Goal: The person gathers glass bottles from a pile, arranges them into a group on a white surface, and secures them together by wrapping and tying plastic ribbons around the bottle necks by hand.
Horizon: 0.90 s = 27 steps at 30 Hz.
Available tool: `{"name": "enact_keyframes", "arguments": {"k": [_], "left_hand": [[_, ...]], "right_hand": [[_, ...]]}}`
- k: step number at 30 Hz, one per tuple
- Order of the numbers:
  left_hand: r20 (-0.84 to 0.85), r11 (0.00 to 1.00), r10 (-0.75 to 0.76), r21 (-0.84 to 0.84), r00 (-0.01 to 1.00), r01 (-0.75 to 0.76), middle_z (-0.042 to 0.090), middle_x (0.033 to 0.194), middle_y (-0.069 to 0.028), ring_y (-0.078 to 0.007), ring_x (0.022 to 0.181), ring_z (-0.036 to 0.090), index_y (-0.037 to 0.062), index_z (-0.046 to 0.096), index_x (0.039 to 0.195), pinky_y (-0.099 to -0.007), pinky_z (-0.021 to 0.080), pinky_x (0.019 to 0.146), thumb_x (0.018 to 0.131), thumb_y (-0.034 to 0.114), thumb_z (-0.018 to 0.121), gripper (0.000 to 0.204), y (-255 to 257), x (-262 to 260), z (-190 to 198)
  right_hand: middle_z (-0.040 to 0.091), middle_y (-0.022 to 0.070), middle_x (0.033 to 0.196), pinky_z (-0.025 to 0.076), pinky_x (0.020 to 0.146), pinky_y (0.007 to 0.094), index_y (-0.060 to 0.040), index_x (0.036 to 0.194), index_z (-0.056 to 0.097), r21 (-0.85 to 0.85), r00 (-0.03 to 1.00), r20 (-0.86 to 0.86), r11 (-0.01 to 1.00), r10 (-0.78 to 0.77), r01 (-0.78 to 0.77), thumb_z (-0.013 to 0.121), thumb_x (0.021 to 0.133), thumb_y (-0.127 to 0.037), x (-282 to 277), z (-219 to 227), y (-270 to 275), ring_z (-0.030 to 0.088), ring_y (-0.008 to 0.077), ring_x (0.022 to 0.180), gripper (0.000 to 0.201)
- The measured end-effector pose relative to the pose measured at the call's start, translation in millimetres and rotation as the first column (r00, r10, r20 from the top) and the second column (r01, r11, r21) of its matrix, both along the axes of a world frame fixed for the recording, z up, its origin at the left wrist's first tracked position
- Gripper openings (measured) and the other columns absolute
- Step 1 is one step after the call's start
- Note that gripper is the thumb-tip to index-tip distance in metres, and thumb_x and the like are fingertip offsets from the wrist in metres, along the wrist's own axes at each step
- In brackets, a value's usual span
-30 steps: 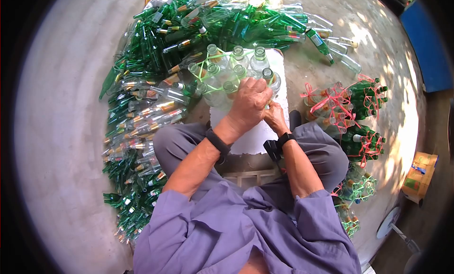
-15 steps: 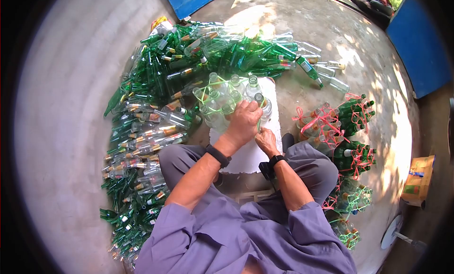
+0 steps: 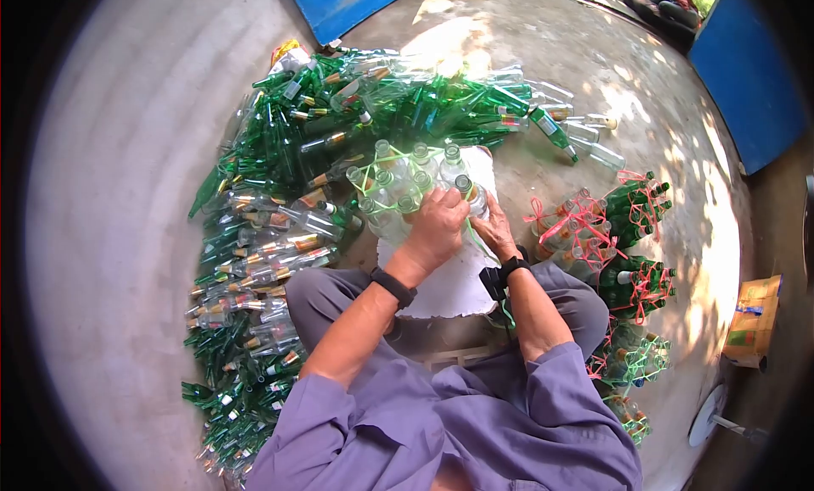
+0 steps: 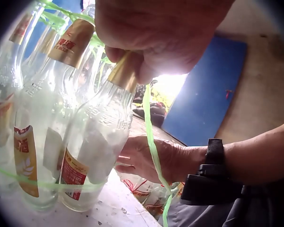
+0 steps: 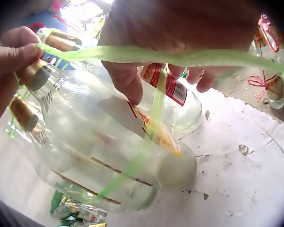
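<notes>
Clear glass bottles (image 3: 383,184) with gold neck foil stand in a bundle before me, green plastic cord (image 4: 151,137) running around their necks and lower bodies. At the near right bottle's neck, my left hand (image 3: 438,222) pinches the cord between thumb and finger, as the right wrist view shows. From there a long tail of cord hangs past my right hand (image 3: 498,230). That hand lies low against the bundle's right side, its extended fingers and thumb touching a labelled bottle (image 5: 168,87). Its palm side is partly hidden.
The bundle stands on a white board (image 3: 441,287) between my legs. Heaped green bottles (image 3: 288,143) and clear bottles (image 3: 271,245) lie ahead and left. On the right stand bundles tied with red cord (image 3: 577,224) and a green-corded bundle (image 3: 640,359).
My right hand has gone from beside the left hand toward my lap, then forward to the bundle's right side. The cord tail now hangs loose. My left hand stays at the bottle neck.
</notes>
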State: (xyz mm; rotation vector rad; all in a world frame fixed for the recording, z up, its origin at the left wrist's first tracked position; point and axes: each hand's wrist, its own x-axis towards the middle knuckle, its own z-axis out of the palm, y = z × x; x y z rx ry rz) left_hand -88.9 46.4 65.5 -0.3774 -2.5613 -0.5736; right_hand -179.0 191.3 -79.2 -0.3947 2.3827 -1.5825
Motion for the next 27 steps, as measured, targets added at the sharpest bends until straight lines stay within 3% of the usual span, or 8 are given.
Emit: {"name": "enact_keyframes", "arguments": {"k": [4, 8, 14, 16, 24, 27], "left_hand": [[-0.014, 1.0, 0.011, 0.004, 1.0, -0.011, 0.054, 0.092, -0.0109, -0.0321, 0.092, 0.053, 0.0044, 0.06, 0.083, -0.0432, 0.042, 0.084, 0.074, -0.002, 0.057, 0.012, 1.5, 1.1, 0.7], [-0.017, 1.0, 0.022, -0.021, 1.0, -0.022, 0.055, 0.091, -0.0095, -0.0306, 0.089, 0.054, 0.0055, 0.061, 0.084, -0.0425, 0.043, 0.08, 0.074, 0.003, 0.059, 0.01, 0.4, -0.1, -2.7], [-0.005, 1.0, 0.023, -0.003, 1.0, -0.023, 0.055, 0.091, -0.0097, -0.031, 0.09, 0.054, 0.006, 0.06, 0.082, -0.0434, 0.043, 0.08, 0.075, 0.002, 0.059, 0.009, -0.1, -0.2, -3.1], [-0.009, 1.0, 0.032, 0.001, 0.999, -0.032, 0.055, 0.091, -0.0097, -0.0312, 0.09, 0.054, 0.0061, 0.06, 0.082, -0.0435, 0.043, 0.081, 0.075, 0.002, 0.059, 0.008, 0.5, -0.5, -2.1], [0.008, 0.999, 0.031, 0.029, 0.999, -0.032, 0.055, 0.091, -0.0115, -0.0322, 0.092, 0.054, 0.0042, 0.059, 0.083, -0.0435, 0.043, 0.083, 0.074, -0.003, 0.058, 0.011, 2.4, 1.7, 0.5], [-0.01, 0.999, 0.035, 0.025, 0.999, -0.035, 0.055, 0.091, -0.0114, -0.0322, 0.092, 0.054, 0.0042, 0.06, 0.083, -0.0434, 0.043, 0.084, 0.074, -0.003, 0.057, 0.012, 0.9, 0.6, -1.4]], "right_hand": [[0.057, 0.0227, 0.138, 0.043, 0.109, 0.0391, -0.0052, 0.152, 0.038, -0.08, 0.993, 0.079, 0.993, 0.088, -0.082, 0.071, 0.071, -0.025, -7.4, -8.4, 3.7, 0.055, 0.0349, 0.13, 0.089], [0.063, 0.0236, 0.13, 0.045, 0.105, 0.0392, -0.0086, 0.151, 0.041, -0.047, 0.992, 0.091, 0.995, 0.086, -0.082, 0.067, 0.072, -0.024, -16.8, -20.3, 9.4, 0.059, 0.0358, 0.124, 0.085], [0.067, 0.0252, 0.118, 0.049, 0.098, 0.0457, -0.014, 0.135, 0.058, 0.151, 0.995, 0.09, 0.987, 0.042, -0.056, 0.066, 0.073, -0.029, -11.7, 11.1, 7.6, 0.062, 0.0434, 0.113, 0.064], [0.068, 0.0261, 0.115, 0.049, 0.096, 0.0484, -0.0124, 0.13, 0.058, 0.274, 0.98, 0.149, 0.946, 0.133, -0.17, 0.066, 0.074, -0.031, -12.3, 10.7, 10.8, 0.062, 0.0458, 0.109, 0.06], [0.069, 0.0261, 0.111, 0.05, 0.095, 0.048, -0.0086, 0.128, 0.058, 0.237, 0.995, 0.089, 0.97, 0.039, -0.06, 0.068, 0.076, -0.036, 6.1, -7.3, 7.1, 0.064, 0.0458, 0.107, 0.06], [0.069, 0.0261, 0.11, 0.049, 0.094, 0.0478, -0.0088, 0.127, 0.059, 0.117, 0.995, 0.092, 0.992, 0.046, -0.057, 0.07, 0.075, -0.035, 1.5, -10.5, 6.6, 0.064, 0.045, 0.105, 0.06]]}}
